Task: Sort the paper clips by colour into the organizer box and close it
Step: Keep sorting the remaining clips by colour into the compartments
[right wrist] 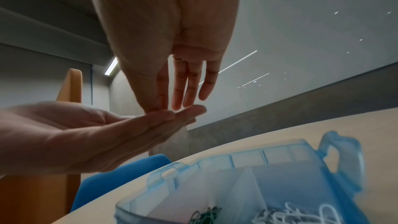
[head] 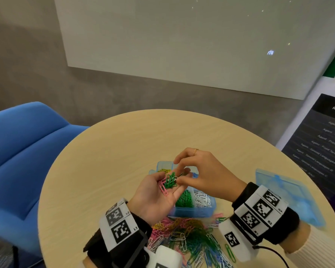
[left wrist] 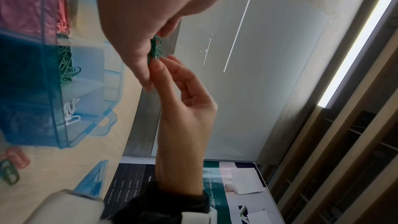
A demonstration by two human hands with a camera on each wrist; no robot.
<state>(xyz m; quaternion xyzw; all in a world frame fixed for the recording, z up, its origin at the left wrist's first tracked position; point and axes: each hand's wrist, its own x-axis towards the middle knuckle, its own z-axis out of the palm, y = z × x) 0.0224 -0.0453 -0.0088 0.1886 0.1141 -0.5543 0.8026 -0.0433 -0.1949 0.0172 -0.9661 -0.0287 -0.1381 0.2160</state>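
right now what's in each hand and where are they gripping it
The left hand lies palm up with a small bunch of green paper clips and pink clips resting on its fingers. The right hand pinches at the bunch's right end.

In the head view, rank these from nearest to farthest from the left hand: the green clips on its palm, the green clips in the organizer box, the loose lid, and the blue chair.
1. Green clips on the palm, resting on the left hand.
2. Green clips in the organizer box, just right of the hand.
3. Loose lid, far right on the table.
4. Blue chair, left, off the table; lid and chair are a close call.
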